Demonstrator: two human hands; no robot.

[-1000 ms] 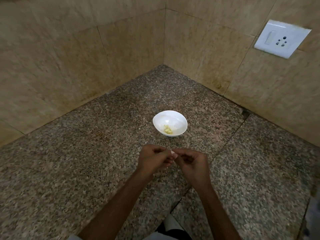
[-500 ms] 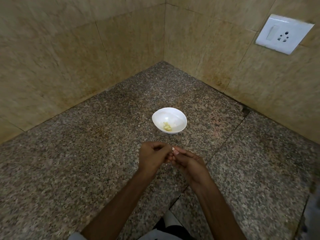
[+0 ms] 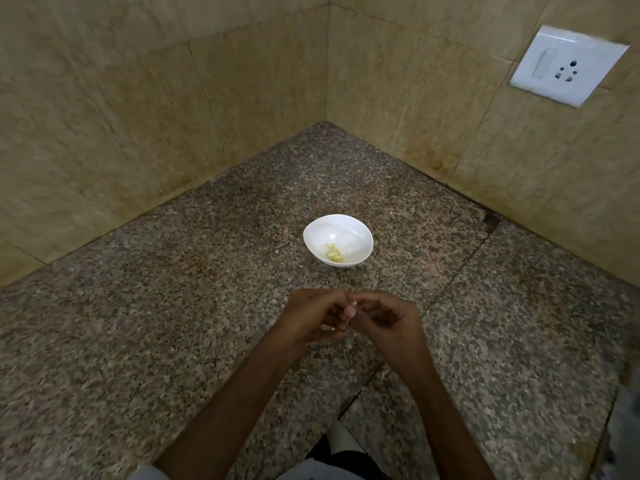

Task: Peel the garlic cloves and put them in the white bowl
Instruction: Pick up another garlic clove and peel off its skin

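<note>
While left hand [image 3: 308, 320] pinches garlic clove [image 3: 349, 311] | right hand [image 3: 384, 318] pinches too | axis unclear

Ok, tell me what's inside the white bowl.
A small cluster of pale yellowish garlic pieces lies low in the white bowl, toward its near side. The rest looks bare; no exact count is readable.

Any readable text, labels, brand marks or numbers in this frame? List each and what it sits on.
None can be read.
White bowl: plain, no mark visible.
Switch and socket plate: no lettering visible.
Wall tiles and granite counter: no print.
</note>
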